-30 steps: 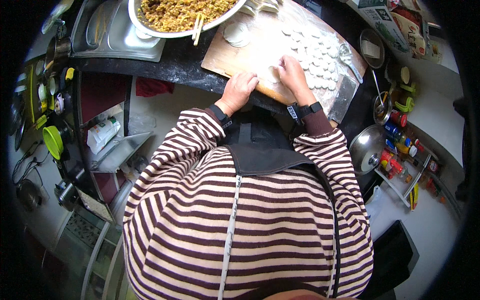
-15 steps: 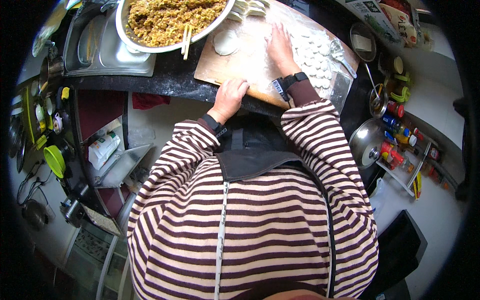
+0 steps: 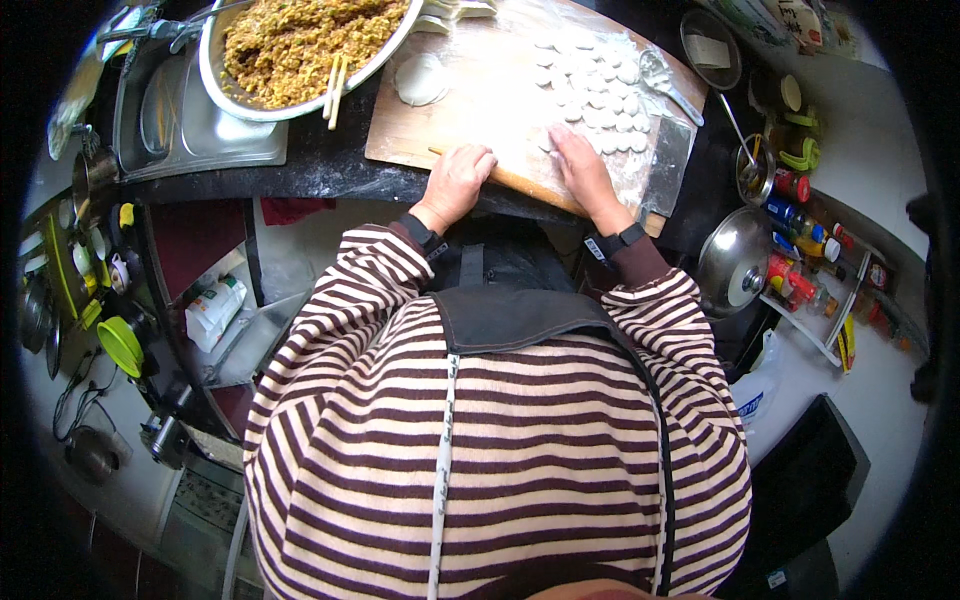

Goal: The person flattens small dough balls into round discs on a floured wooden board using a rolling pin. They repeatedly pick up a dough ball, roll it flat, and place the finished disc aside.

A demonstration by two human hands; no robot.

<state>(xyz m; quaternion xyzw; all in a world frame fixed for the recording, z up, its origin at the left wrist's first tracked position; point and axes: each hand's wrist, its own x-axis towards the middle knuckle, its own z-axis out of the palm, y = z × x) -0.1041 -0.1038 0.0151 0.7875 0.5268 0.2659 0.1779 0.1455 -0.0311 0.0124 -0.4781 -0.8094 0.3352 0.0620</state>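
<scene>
At the near edge of a floured wooden board [image 3: 388, 135] lies a wooden rolling pin [image 3: 530, 188]. My left hand [image 3: 456, 186] is closed over the pin's left part, fingers curled. My right hand [image 3: 588, 178] rests on the board beyond the pin's right part, its fingers stretched out beside a cluster of small floured dough pieces [image 3: 600, 92]. Whether a piece lies under those fingertips cannot be seen. A round flat dough wrapper [image 3: 421, 79] sits at the board's left. Several folded dumplings [image 3: 440, 16] stand at its far left edge.
A big bowl of minced filling [image 3: 312, 50] with chopsticks [image 3: 335, 92] on its rim stands left of the board, near the sink [image 3: 205, 150]. A scoop [image 3: 668, 85] and a clear plate [image 3: 668, 160] lie right. Farther right are a sieve [image 3: 712, 55], a metal lid [image 3: 735, 265] and bottles.
My right hand has drawn back from the far part of the board to the near side of the dough pieces. My left hand stays on the rolling pin. The view has shifted slightly.
</scene>
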